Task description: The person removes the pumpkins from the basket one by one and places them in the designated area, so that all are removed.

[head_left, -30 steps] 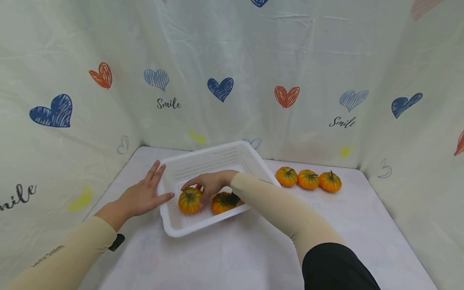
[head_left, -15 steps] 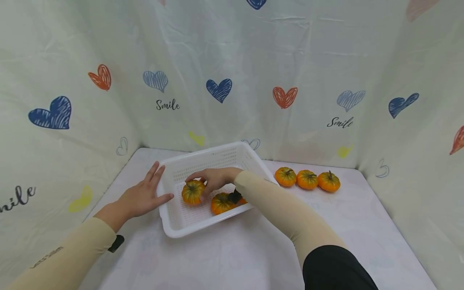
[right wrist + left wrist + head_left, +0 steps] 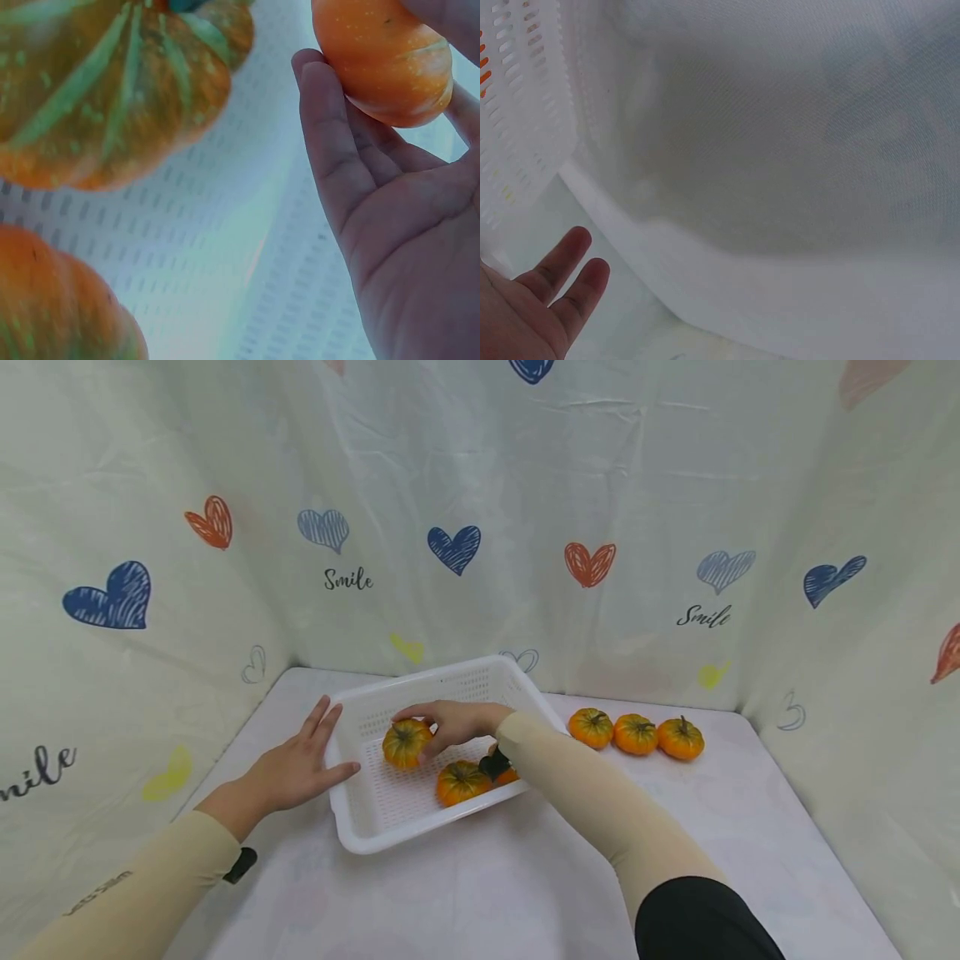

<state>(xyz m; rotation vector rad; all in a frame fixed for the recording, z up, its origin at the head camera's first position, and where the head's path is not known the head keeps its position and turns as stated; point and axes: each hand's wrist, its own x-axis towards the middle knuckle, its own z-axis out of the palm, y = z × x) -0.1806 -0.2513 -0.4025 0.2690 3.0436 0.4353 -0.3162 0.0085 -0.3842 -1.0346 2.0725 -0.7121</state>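
Observation:
Inside the white slotted basket (image 3: 390,839), my right hand (image 3: 461,723) grips a small orange and green pumpkin (image 3: 405,745) with fingers and thumb around its sides. The right wrist view shows that pumpkin (image 3: 390,67) between the curled fingers, apart from the others. A second pumpkin (image 3: 461,783) sits near the basket's front wall, with a third (image 3: 507,776) partly hidden under my right wrist. My left hand (image 3: 296,766) rests against the basket's left end, fingers straight and spread. In the left wrist view, two of its fingertips (image 3: 592,274) show beside the basket wall (image 3: 532,112).
To the right of the basket, three pumpkins (image 3: 636,733) stand in a row near the back edge of the white-covered table (image 3: 465,893). A white curtain (image 3: 510,468) printed with hearts and "Smile" rises behind and on both sides.
My right hand has moved the gripped pumpkin away from the basket's front wall, toward the back and slightly right. The left hand stays in place at the basket's end.

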